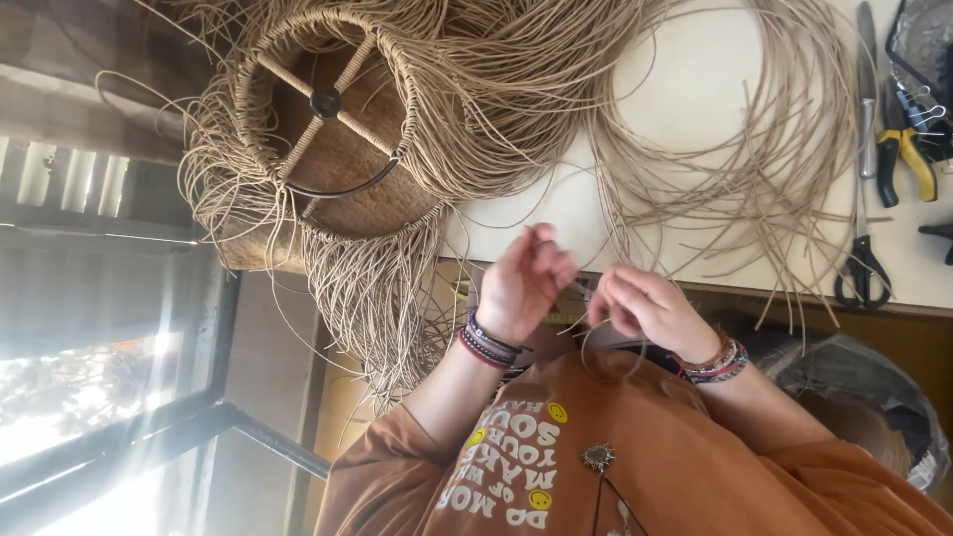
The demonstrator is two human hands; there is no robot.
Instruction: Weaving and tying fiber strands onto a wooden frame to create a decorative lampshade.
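Both my hands are raised in front of my orange shirt, just below the edge of the white table [695,79]. My left hand [521,283] pinches a thin tan cord strand [593,349] with its fingertips. My right hand [645,313] grips the same strand close by, and the cord curls in a small loop beneath the hands. Beaded bracelets sit on both wrists. A round lampshade frame [323,109] wrapped in tan cord lies at the table's left end, with long loose strands [377,298] hanging off it. More strands [754,169] fan across the table.
Black-handled scissors [862,268], yellow-handled pliers [905,159] and a slim metal tool [867,89] lie at the table's right side. A lined bin [884,397] stands lower right. A bright window with a dark frame [149,417] fills the left.
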